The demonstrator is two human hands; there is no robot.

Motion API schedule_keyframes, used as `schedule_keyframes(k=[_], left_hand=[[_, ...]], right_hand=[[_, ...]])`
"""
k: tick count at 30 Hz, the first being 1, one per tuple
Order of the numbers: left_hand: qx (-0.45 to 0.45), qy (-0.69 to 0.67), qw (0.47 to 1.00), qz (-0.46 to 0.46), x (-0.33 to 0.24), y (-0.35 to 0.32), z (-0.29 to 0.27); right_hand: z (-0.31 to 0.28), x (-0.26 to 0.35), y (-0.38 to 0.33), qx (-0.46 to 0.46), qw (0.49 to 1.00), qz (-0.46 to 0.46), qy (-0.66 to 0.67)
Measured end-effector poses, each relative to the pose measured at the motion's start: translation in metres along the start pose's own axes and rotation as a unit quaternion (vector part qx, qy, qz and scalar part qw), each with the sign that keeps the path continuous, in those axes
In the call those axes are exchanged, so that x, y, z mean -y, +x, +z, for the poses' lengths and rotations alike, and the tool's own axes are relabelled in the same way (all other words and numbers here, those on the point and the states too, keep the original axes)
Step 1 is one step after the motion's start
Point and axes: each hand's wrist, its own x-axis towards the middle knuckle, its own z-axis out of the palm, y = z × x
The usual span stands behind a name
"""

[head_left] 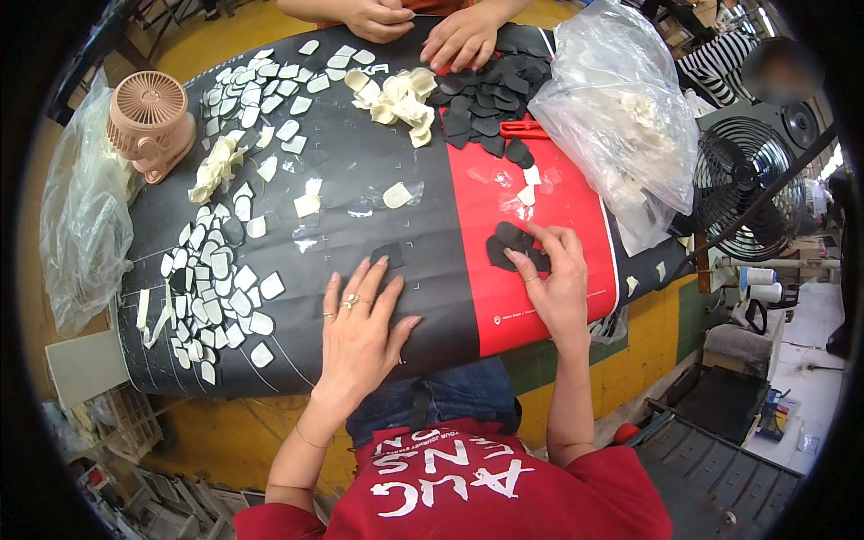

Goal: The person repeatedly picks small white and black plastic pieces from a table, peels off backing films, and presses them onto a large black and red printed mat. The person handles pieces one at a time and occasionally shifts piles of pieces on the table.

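My left hand [358, 319] lies flat with fingers spread on the dark part of the table cover. Its fingertips rest at the edge of a thin black piece [390, 253], which barely stands out from the cover. Over the red part, my right hand [560, 274] has thumb and index finger on a small cluster of rounded black pieces [511, 236]; one seems caught between them. Part of that cluster is hidden under the fingers. Farther off lies a big heap of similar black pieces [490, 94]. White pieces with dark edges [216, 288] lie scattered at the left.
A pink fan [150, 121] stands far left beside a clear plastic bag [85, 211]. Another bag [621, 117] with cream scraps covers the far right, near a red-handled tool [525, 130]. Cream pieces [400, 101] lie mid-table. Opposite, another person's hands [463, 36] work. A black fan [747, 166] stands right.
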Motion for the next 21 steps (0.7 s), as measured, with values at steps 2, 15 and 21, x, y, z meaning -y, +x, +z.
schedule_keyframes(k=[2, 15, 21], left_hand=[[-0.026, 0.004, 1.0, -0.014, 0.003, -0.004, -0.003], [-0.065, -0.402, 0.911, -0.06, -0.043, 0.018, 0.013], [0.032, -0.716, 0.678, -0.163, -0.05, 0.014, 0.011]], right_hand=[[0.005, 0.004, -0.002, 0.01, 1.0, -0.018, -0.009], [-0.004, 0.043, -0.018, 0.144, 0.851, 0.148, 0.483], [0.005, 0.071, -0.038, 0.113, 0.819, 0.149, 0.542]])
